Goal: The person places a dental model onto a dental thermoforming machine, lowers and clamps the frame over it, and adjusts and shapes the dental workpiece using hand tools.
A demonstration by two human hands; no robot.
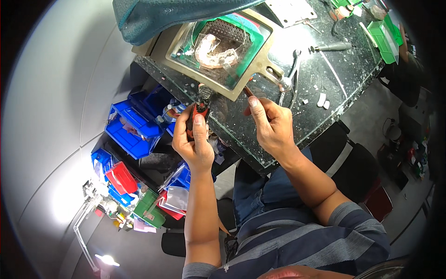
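My left hand [195, 144] is closed around a red-and-black handheld tool [200, 111], its dark ribbed end pointing up toward a metal frame [223, 90]. My right hand [274, 125] grips a thin tool with a reddish-brown handle [249, 90]. Its far end reaches the frame's near right corner, and I cannot make out its tip for certain. Inside the frame, under a clear plastic sheet, lies a pale horseshoe-shaped dental model [213, 58]. A perforated plate [225, 32] and a green border surround it.
A teal padded arm or cloth [172, 18] overhangs the frame. Pliers [293, 69], a grey-handled tool [334, 46] and white scraps [321, 100] lie on the dark worktop [306, 111]. Green bins [383, 42] stand far right; blue bins [132, 128] and a red bin [121, 178] sit lower left.
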